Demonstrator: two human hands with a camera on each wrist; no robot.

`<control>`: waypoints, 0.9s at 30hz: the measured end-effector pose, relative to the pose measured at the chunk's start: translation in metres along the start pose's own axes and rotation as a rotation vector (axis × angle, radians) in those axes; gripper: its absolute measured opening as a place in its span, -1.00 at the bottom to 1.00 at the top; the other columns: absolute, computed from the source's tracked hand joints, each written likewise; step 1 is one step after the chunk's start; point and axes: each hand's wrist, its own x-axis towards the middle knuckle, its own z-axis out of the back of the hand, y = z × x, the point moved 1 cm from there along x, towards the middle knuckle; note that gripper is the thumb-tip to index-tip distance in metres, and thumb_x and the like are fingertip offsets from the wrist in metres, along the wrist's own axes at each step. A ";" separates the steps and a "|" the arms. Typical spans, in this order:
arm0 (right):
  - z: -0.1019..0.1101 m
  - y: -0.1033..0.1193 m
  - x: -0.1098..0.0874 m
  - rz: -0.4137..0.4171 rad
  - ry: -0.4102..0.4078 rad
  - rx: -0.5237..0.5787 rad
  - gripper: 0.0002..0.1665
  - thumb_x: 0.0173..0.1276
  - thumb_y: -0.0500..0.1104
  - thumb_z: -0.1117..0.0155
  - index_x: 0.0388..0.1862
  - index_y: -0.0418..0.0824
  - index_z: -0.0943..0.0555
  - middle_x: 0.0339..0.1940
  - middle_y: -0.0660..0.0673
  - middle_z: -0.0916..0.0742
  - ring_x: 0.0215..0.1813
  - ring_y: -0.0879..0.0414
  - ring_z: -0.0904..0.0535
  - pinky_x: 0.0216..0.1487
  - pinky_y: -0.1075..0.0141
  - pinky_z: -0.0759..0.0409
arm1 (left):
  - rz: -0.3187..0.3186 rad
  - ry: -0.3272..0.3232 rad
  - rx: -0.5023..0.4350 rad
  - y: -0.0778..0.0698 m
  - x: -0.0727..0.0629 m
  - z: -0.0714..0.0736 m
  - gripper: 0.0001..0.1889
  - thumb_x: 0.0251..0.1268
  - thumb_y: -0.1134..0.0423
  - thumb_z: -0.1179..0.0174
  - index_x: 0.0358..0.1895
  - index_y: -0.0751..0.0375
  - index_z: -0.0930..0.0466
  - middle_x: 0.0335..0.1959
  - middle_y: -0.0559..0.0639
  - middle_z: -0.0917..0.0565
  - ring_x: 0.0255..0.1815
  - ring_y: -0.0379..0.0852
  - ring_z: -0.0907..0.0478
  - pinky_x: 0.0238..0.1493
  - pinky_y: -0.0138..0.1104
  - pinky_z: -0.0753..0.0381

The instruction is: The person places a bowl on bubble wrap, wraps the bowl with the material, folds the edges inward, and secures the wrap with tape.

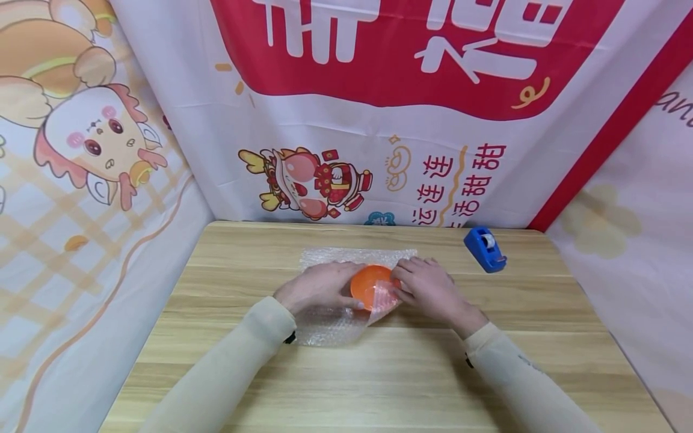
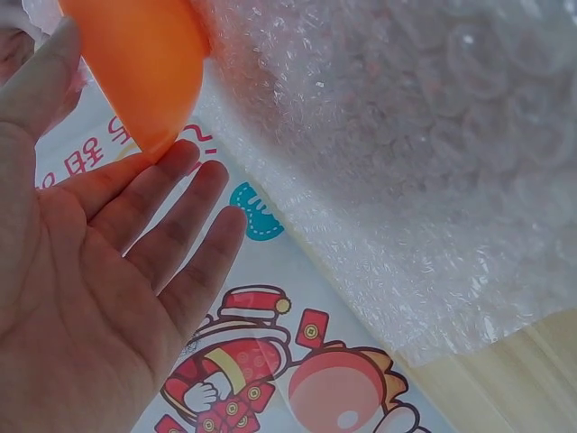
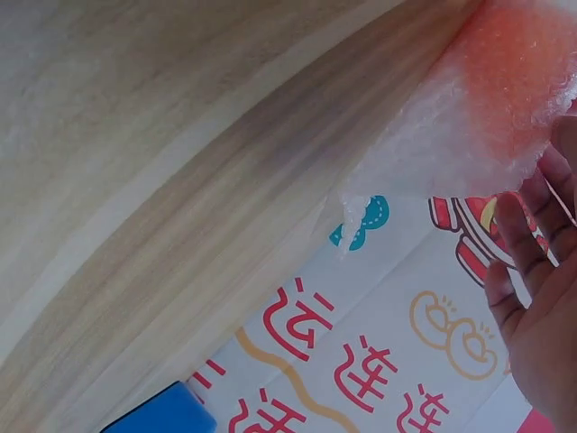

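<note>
An orange bowl point(image 1: 361, 285) stands on a sheet of bubble wrap point(image 1: 330, 328) near the back of the wooden table. From the left, my left hand point(image 1: 319, 286) holds the bowl by its rim, thumb at the near side and fingers at the far side. In the left wrist view the thumb and fingertips touch the orange bowl point(image 2: 144, 68). On the other side my right hand point(image 1: 430, 290) pinches a flap of the wrap against the bowl, the flap lying partly over its rim. The right wrist view shows the bowl's side through the bubble wrap point(image 3: 424, 149).
A blue tape dispenser point(image 1: 484, 249) with a roll of tape stands at the table's back right. Printed cloth point(image 1: 335, 126) hangs along the back edge, with more cloth at both sides. The wooden tabletop point(image 1: 352, 385) extends toward me.
</note>
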 end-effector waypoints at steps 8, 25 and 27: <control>0.000 0.002 0.000 0.042 -0.018 -0.023 -0.65 0.58 0.09 -0.70 0.19 0.00 -0.88 0.25 -0.04 -0.88 0.29 -0.06 -0.76 0.51 -0.13 -0.82 | -0.006 0.007 0.000 0.002 0.000 0.000 -0.04 0.53 -0.24 -0.59 0.85 -0.08 -0.40 0.68 -0.11 -0.69 0.51 -0.04 -0.69 0.67 0.01 -0.73; 0.001 -0.008 -0.018 0.221 -0.036 -0.080 -0.53 0.40 0.19 -0.81 0.20 0.09 -0.93 0.24 0.03 -0.90 0.27 0.03 -0.74 0.33 0.06 -0.82 | 0.009 0.017 -0.025 0.002 0.001 0.000 -0.06 0.54 -0.23 -0.59 0.85 -0.15 -0.40 0.71 -0.12 -0.66 0.59 -0.02 -0.67 0.72 0.10 -0.68; -0.002 -0.008 -0.018 0.241 -0.057 -0.105 -0.58 0.42 0.15 -0.81 0.17 0.10 -0.95 0.22 0.05 -0.90 0.25 0.04 -0.74 0.28 0.12 -0.80 | 0.006 0.018 -0.030 0.002 0.001 -0.001 -0.07 0.54 -0.23 -0.59 0.85 -0.15 -0.40 0.71 -0.12 -0.66 0.59 -0.02 -0.66 0.73 0.10 -0.67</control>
